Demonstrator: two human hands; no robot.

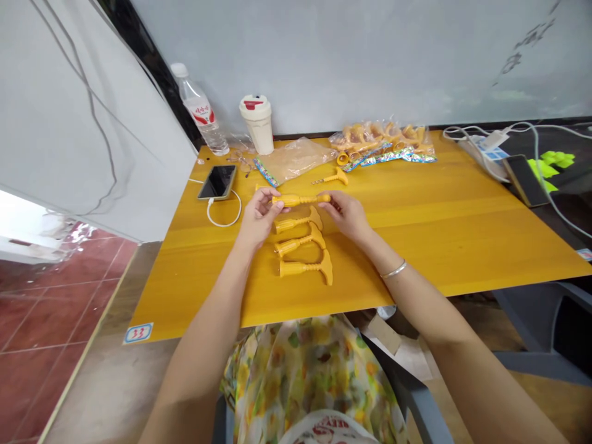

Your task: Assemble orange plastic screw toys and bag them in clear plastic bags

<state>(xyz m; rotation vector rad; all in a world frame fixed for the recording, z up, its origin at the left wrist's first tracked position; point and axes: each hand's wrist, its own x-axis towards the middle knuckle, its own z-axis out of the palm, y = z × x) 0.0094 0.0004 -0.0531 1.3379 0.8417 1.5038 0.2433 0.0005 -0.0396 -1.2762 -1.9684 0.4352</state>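
And here we are above the wooden worktop (439, 228), both hands on one piece: a yellow corkscrew (298, 200), held level across the middle, just above the surface by the look of it. The left hand (259, 217) pinches the wide sleeve end, thumb on the near side and fingers beyond; the right hand (348, 216) has the handle end pinched in its fingertips, with a silver bangle (394, 269) on that wrist. Right below the held piece, a neat column of three: the upper corkscrew (285, 226), the middle corkscrew (287, 247) and the lower corkscrew (295, 269), all lying flat, sleeves to the left, T-shaped handles to the right. Look beyond the right hand, and there's a loose screw piece (341, 176) with its metal spiral bare, pointing left. Behind that, up against the board, sits a clear bag (391, 139) packed with more yellow parts; to its left a flattened plastic bag (300, 158) spreads out. Over on the left flank, a phone (218, 182) lies with a white cable (224, 224) plugged in and curling round, while a water bottle (203, 117) and a cream cup (259, 129) stand at the back. Far right, a second phone (526, 180) leans near a white power strip (483, 152) and bright green paper pieces (552, 161). Down at the near left corner, a label (138, 333) reads 33.
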